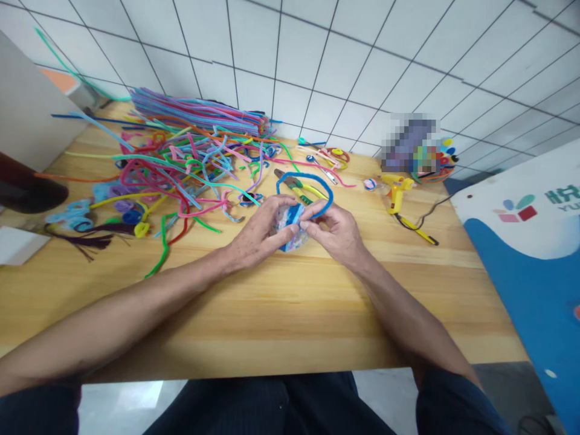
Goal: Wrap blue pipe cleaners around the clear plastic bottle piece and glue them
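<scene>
Between both hands, above the wooden table, is a rounded, multicoloured fuzzy piece with a blue band across it. My left hand is closed on its left side, the thumb lying on its front. A blue pipe cleaner arches up from the piece in a wide loop. My right hand pinches this pipe cleaner near the piece's right edge. Just behind the loop lie pliers with yellow-green handles, partly covered by the hands and the piece.
Loose coloured pipe cleaners tangle over the table's left side, with a long bundle behind them by the tiled wall. Scissors lie behind the pliers. To the right are a yellow glue gun, its cord, and a yellow cutter.
</scene>
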Demonstrator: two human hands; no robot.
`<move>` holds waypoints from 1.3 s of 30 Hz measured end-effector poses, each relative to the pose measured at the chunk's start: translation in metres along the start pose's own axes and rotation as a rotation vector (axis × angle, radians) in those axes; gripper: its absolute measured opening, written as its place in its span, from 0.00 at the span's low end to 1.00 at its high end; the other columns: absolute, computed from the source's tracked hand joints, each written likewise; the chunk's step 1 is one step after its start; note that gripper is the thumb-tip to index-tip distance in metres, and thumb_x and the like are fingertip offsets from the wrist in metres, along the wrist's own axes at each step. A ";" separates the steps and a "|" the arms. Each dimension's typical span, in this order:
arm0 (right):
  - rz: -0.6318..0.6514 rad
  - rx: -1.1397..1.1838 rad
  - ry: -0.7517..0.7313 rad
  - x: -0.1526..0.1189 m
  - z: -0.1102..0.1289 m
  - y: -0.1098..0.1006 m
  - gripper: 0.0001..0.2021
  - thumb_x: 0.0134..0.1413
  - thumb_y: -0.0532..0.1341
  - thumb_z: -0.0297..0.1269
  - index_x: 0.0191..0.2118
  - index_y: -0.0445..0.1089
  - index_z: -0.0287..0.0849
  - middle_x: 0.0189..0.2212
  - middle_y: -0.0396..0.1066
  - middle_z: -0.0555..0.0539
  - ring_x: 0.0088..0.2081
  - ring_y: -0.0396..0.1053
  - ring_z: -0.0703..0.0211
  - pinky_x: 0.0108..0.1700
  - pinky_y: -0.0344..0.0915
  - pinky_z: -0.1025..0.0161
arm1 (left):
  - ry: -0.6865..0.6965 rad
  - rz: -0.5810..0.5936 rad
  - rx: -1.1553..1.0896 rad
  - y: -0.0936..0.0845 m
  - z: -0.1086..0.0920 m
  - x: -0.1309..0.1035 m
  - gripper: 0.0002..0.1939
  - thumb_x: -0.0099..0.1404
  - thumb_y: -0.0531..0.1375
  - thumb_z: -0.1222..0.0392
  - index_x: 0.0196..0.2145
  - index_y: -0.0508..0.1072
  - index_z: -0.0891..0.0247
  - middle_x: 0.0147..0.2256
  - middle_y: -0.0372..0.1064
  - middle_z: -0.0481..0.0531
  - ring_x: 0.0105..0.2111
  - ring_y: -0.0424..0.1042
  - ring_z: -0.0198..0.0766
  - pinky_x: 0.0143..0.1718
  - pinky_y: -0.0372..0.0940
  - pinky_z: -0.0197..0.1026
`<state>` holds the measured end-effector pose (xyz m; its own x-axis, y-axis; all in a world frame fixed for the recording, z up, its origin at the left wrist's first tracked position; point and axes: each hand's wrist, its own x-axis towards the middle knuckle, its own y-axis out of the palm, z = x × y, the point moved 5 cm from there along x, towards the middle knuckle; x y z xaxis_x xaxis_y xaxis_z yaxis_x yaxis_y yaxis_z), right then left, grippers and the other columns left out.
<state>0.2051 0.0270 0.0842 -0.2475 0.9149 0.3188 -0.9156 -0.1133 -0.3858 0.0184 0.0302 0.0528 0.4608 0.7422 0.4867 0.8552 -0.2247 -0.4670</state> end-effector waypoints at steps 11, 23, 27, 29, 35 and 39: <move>0.009 -0.003 0.013 0.001 0.001 -0.003 0.04 0.59 0.70 0.40 0.39 0.81 0.48 0.35 0.78 0.49 0.34 0.72 0.57 0.39 0.71 0.57 | -0.123 -0.033 -0.050 0.001 0.000 0.000 0.22 0.72 0.64 0.51 0.59 0.66 0.59 0.53 0.74 0.57 0.49 0.76 0.46 0.47 0.74 0.47; 0.046 0.247 0.235 0.002 -0.016 0.003 0.16 0.53 0.77 0.49 0.38 0.76 0.45 0.32 0.76 0.51 0.33 0.72 0.60 0.38 0.70 0.61 | -0.121 -0.040 -0.059 0.003 -0.002 -0.002 0.22 0.70 0.64 0.54 0.59 0.66 0.59 0.55 0.73 0.58 0.51 0.75 0.48 0.48 0.73 0.47; 0.044 0.256 0.225 0.002 -0.015 0.004 0.16 0.53 0.77 0.48 0.39 0.77 0.45 0.30 0.74 0.52 0.31 0.71 0.60 0.36 0.69 0.62 | -0.128 -0.035 -0.064 0.003 -0.005 -0.002 0.22 0.70 0.63 0.54 0.59 0.66 0.59 0.56 0.72 0.59 0.53 0.74 0.48 0.52 0.72 0.48; 0.045 0.264 0.221 0.003 -0.014 0.005 0.16 0.52 0.78 0.48 0.39 0.76 0.45 0.30 0.74 0.52 0.31 0.70 0.61 0.35 0.69 0.62 | -0.128 -0.032 -0.077 0.002 -0.005 -0.002 0.22 0.71 0.64 0.53 0.59 0.66 0.59 0.57 0.71 0.59 0.54 0.74 0.49 0.54 0.71 0.49; 0.035 0.274 0.215 0.004 -0.017 0.006 0.16 0.51 0.77 0.47 0.38 0.76 0.46 0.30 0.74 0.52 0.31 0.70 0.60 0.35 0.69 0.61 | -0.164 -0.006 -0.133 0.001 -0.005 -0.002 0.20 0.76 0.59 0.48 0.59 0.66 0.59 0.56 0.72 0.59 0.51 0.74 0.47 0.53 0.71 0.49; 0.038 0.299 0.216 0.004 -0.018 0.007 0.16 0.51 0.78 0.47 0.38 0.76 0.46 0.29 0.73 0.53 0.31 0.70 0.61 0.35 0.67 0.62 | -0.166 -0.002 -0.091 0.001 -0.005 0.000 0.22 0.72 0.63 0.50 0.58 0.66 0.59 0.55 0.72 0.58 0.51 0.74 0.47 0.52 0.71 0.48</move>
<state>0.2037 0.0371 0.0670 -0.2395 0.9650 0.1073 -0.9671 -0.2273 -0.1139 0.0203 0.0271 0.0563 0.4201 0.8349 0.3557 0.8774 -0.2736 -0.3941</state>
